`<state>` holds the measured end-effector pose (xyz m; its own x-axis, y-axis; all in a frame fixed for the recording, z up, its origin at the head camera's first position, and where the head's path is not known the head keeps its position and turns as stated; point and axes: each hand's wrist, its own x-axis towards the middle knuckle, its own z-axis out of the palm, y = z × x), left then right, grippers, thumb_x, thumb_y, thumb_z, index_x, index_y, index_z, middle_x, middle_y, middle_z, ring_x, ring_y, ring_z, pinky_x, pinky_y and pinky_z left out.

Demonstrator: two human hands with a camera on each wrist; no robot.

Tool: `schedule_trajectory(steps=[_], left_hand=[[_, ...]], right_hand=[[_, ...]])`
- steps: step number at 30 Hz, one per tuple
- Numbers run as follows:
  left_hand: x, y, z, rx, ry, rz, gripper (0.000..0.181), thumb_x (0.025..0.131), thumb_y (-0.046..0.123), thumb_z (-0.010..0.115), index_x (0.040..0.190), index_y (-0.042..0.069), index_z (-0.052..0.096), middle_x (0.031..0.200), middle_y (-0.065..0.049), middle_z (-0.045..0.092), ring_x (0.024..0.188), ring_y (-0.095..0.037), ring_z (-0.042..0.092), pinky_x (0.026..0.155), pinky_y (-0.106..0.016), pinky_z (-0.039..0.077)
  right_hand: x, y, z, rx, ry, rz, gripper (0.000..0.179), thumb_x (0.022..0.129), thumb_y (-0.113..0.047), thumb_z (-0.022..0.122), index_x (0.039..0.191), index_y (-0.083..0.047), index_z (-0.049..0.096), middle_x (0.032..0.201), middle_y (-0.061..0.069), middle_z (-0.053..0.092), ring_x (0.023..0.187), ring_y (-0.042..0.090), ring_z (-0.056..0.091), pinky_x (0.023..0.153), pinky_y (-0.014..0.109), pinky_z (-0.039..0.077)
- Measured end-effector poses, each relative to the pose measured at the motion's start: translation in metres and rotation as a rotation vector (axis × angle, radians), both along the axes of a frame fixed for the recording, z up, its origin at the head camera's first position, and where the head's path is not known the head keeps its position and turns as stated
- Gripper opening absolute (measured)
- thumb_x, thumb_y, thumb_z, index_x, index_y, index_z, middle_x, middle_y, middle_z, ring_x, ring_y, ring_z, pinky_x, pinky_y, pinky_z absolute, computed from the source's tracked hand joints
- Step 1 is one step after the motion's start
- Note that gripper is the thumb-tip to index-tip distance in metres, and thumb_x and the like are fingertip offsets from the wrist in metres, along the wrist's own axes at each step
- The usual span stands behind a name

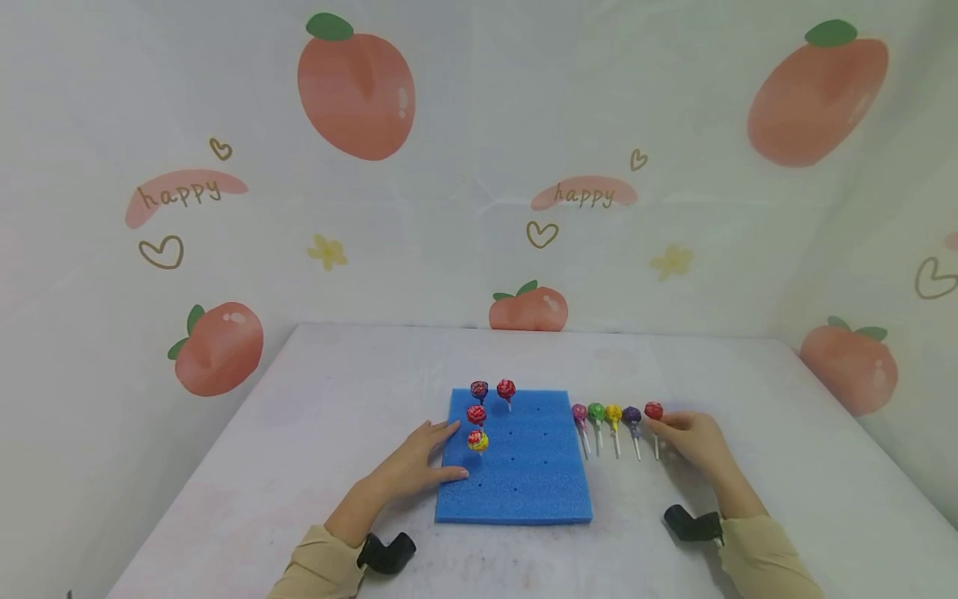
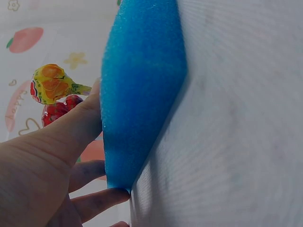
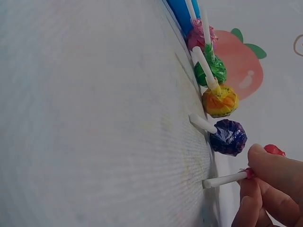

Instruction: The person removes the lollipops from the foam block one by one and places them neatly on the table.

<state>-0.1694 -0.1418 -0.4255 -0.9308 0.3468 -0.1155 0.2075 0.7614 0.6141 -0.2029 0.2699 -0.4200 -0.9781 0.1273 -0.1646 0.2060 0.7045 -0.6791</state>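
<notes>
My left hand (image 1: 407, 467) rests on the left edge of a blue foam board (image 1: 539, 499), its thumb and fingers spread along that side. In the left wrist view the fingers touch the side of the foam. Several wrapped lollipops stand upright in the board's left part, among them a yellow-and-red lollipop (image 1: 478, 441) and a red lollipop (image 1: 506, 388) at the back. My right hand (image 1: 698, 443) pinches another red lollipop (image 1: 654, 410) just below its head, between thumb and finger. The stick slants down to the table in the right wrist view.
Between the board and my right hand, a row of lollipops lies on the white table (image 1: 359, 366): pink (image 1: 580, 413), green (image 1: 596, 412), yellow (image 1: 614, 413) and purple (image 1: 632, 415). Small holes dot the foam. A fruit-printed cloth (image 1: 449, 216) hangs behind.
</notes>
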Motion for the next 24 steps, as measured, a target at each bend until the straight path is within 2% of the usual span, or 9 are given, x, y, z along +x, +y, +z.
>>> schedule_trajectory(steps=[5,12,24], left_hand=[[0.0005,0.0001,0.0008,0.003,0.001,0.001,0.078,0.081,0.045,0.068,0.143,0.010,0.037,0.148,-0.018,0.036,0.142,-0.042,0.020,0.111,-0.062,0.022],[0.0002,0.0004,0.0003,-0.001,-0.002,0.005,0.078,0.081,0.045,0.068,0.143,0.010,0.037,0.149,-0.017,0.036,0.142,-0.041,0.020,0.111,-0.061,0.023],[0.0005,0.0007,0.0012,0.000,-0.001,0.003,0.077,0.081,0.045,0.068,0.143,0.010,0.037,0.149,-0.018,0.035,0.142,-0.042,0.020,0.110,-0.062,0.023]], right_hand=[[-0.0024,0.0003,0.0002,0.006,-0.012,-0.006,0.054,0.087,-0.038,0.063,0.110,0.011,0.061,0.091,0.018,0.067,0.076,0.019,0.055,0.058,0.024,0.044],[-0.0044,0.0017,-0.0015,0.004,-0.011,-0.006,0.048,0.085,-0.034,0.064,0.104,0.009,0.064,0.079,0.008,0.066,0.070,0.015,0.053,0.057,0.025,0.042],[-0.0076,0.0039,-0.0013,0.028,-0.020,0.003,0.050,0.083,-0.036,0.067,0.104,0.009,0.065,0.083,0.011,0.068,0.074,0.017,0.055,0.058,0.024,0.042]])
